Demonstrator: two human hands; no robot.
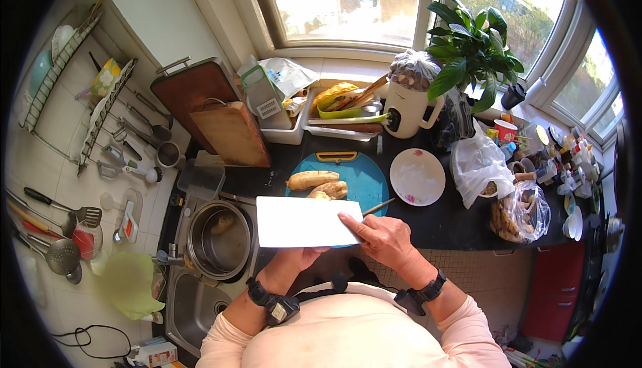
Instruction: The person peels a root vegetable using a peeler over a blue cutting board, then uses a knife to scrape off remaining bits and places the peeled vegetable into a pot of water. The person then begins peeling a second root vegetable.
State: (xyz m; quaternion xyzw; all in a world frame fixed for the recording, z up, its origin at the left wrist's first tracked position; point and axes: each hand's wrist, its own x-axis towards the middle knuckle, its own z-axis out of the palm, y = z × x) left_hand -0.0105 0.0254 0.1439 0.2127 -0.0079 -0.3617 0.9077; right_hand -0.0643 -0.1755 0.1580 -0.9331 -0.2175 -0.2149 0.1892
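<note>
In front of me a flat, blank white rectangular panel (303, 222) is held above the counter's front edge. My left hand (307, 257) grips its lower edge from beneath, with most of the fingers hidden. At the panel's right side is my right hand (385, 237); its index finger lies over the face and the other fingers are curled. Whether it grips the panel is unclear. Behind the panel, a round blue cutting board (365, 180) carries pale brown root pieces (313, 180), which look like lotus root. A thin brown stick-like handle (378, 206) pokes out past the board's right edge.
A white floral plate (417, 177) lies right of the board, near bagged roots (521, 212). To the left, a steel pot (219, 240) with a root in it stands over the sink (195, 313). Wooden boards (230, 134), a cream appliance (409, 104) and a plant (471, 49) line the back.
</note>
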